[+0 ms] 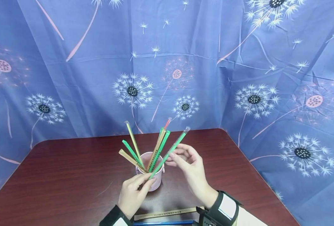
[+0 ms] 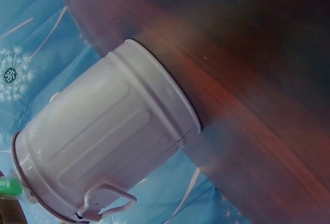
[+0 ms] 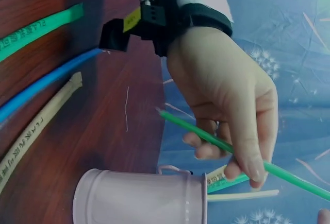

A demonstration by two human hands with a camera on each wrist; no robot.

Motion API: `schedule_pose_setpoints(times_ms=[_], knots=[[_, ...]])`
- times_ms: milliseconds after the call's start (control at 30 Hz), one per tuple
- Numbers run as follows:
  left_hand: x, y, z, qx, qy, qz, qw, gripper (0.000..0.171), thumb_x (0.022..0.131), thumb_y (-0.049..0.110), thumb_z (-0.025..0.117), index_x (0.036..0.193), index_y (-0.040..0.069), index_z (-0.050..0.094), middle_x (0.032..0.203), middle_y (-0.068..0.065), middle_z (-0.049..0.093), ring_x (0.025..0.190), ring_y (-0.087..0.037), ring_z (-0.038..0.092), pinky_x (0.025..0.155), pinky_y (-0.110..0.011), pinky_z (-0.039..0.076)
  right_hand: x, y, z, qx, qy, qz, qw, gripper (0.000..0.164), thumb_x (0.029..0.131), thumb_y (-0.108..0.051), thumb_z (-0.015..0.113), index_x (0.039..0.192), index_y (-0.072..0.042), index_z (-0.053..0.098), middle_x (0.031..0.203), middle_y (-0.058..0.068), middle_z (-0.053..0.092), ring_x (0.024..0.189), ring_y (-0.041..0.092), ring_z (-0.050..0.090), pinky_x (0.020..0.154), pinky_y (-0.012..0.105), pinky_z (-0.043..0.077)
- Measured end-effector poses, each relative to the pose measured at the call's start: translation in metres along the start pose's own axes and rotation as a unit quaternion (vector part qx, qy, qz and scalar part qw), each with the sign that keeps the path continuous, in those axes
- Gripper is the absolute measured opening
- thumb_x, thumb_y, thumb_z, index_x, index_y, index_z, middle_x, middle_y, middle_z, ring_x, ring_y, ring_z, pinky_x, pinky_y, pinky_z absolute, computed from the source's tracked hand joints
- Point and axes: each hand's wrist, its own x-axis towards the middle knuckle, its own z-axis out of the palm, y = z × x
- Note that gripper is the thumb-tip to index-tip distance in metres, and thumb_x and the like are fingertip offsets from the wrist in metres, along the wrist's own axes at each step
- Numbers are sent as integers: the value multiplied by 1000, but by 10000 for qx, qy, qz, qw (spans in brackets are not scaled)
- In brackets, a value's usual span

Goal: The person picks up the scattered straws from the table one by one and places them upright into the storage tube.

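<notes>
Both hands are on a green straw [image 1: 174, 146] in a clear wrapper, slanted in front of a pink metal bucket [image 1: 155, 183]. My left hand [image 1: 135, 191] pinches its lower end between thumb and finger. Higher up, my right hand [image 1: 190, 166] holds it between thumb and fingers; the right wrist view shows that pinch on the straw [image 3: 291, 178]. Several wrapped straws lean in the bucket: tan-papered straws [image 1: 128, 157], green straws [image 1: 131, 149], a pale yellow straw [image 1: 133, 136] and a red-tipped straw [image 1: 167, 123]. The bucket [image 2: 108, 136] fills the left wrist view.
At the dark wooden table's [image 1: 70, 175] near edge lie a tan-wrapped straw [image 1: 167, 214] and a blue straw [image 1: 164, 223]. Beside them a green-wrapped straw [image 3: 38, 32] shows in the right wrist view. A blue dandelion-print curtain [image 1: 99, 94] hangs behind the table and to the right.
</notes>
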Motion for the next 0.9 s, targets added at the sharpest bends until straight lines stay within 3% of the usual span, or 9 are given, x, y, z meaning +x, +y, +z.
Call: schedule_pose_setpoints(times_ms=[200, 367, 467, 567, 667, 800, 900], knots=[[-1, 0, 0, 31, -116, 4, 9999, 25, 70, -4, 82, 93, 4, 77, 76, 1, 72, 61, 5, 51, 52, -8, 43, 4, -3, -1, 186, 513, -245, 9982, 23, 90, 6, 63, 108, -9, 64, 90, 0, 70, 79, 16, 73, 73, 40, 62], [-2, 1, 1, 70, -243, -86, 9996, 24, 72, -1, 82, 94, 6, 77, 82, -1, 75, 67, 3, 59, 57, -10, 48, 6, -3, -4, 126, 645, -357, 9972, 20, 89, 8, 64, 102, -8, 67, 85, 0, 72, 75, 13, 73, 73, 41, 62], [-2, 2, 2, 34, -66, -315, 9995, 16, 77, 1, 80, 90, 9, 77, 77, 2, 73, 64, 5, 57, 54, -9, 47, 8, -5, -6, 99, 736, -422, 9963, 17, 89, 8, 64, 102, -1, 66, 84, 0, 72, 74, 14, 73, 72, 42, 62], [1, 2, 4, 145, 294, -879, 9956, 10, 81, 6, 78, 85, 13, 74, 71, 7, 67, 59, 6, 51, 50, -10, 44, 12, -9, -9, 132, 947, -486, 9942, 16, 89, 8, 65, 102, -1, 67, 83, 2, 71, 73, 15, 73, 73, 44, 62], [3, 2, 6, 507, 558, -1850, 9798, 18, 80, 15, 82, 83, 15, 65, 73, 9, 61, 62, 3, 50, 53, -14, 43, 20, -16, -14, 222, 1187, -600, 9909, 17, 90, 8, 64, 99, -5, 69, 83, 4, 72, 70, 16, 73, 73, 44, 62], [4, 0, 6, 837, 531, -3225, 9414, 48, 72, 28, 89, 93, 9, 50, 86, 0, 54, 76, -8, 50, 63, -19, 42, 32, -27, -22, 427, 1430, -869, 9850, 15, 90, 8, 64, 98, -4, 69, 82, 5, 72, 69, 17, 72, 70, 42, 62], [2, -5, 6, 728, 440, -3817, 9204, 64, 70, 29, 90, 107, 5, 44, 97, -8, 52, 87, -15, 51, 68, -21, 45, 42, -34, -29, 480, 1573, -1038, 9809, 13, 90, 8, 64, 98, -1, 68, 81, 6, 71, 68, 18, 72, 69, 38, 62]])
